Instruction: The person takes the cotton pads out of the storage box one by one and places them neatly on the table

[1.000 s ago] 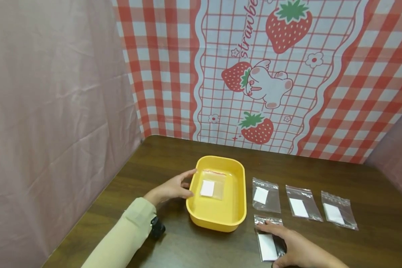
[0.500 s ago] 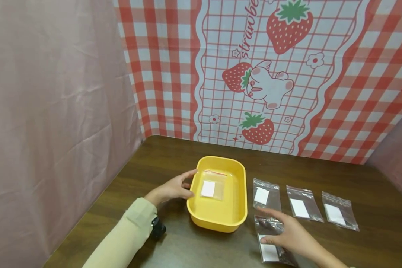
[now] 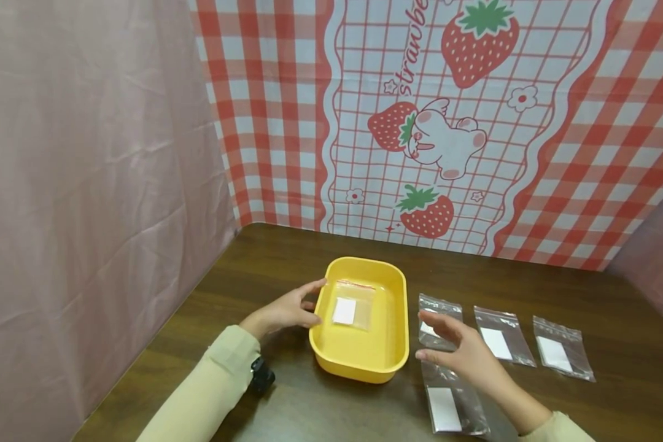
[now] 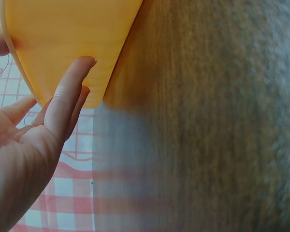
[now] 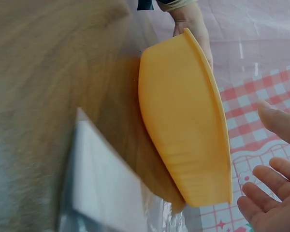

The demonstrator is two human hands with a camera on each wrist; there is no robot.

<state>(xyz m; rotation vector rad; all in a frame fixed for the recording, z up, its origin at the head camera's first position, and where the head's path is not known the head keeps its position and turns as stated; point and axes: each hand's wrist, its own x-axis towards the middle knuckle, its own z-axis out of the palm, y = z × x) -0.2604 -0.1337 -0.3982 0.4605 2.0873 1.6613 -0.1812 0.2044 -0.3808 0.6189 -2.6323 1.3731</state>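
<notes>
My left hand holds the left side of a yellow plastic tray, with thumb and index finger at the rim. In the left wrist view, other fingers lie against the tray's outer wall. A clear zip-lock bag with a white rectangle inside lies in the tray. My right hand hovers palm-left beside the tray, thumb and fingers apart, nothing between them. Below it lies another zip-lock bag holding a white rectangle, its top partly covered by the hand. The hand also partly covers a second bag.
Two more zip-lock bags with white rectangles, a middle one and a far-right one, lie on the brown wooden table. A strawberry-print checked cloth hangs behind, and a pink curtain on the left.
My right hand has come up off the nearest bag and moved away from me, its thumb and fingers apart. The left hand, tray and bags keep their places.
</notes>
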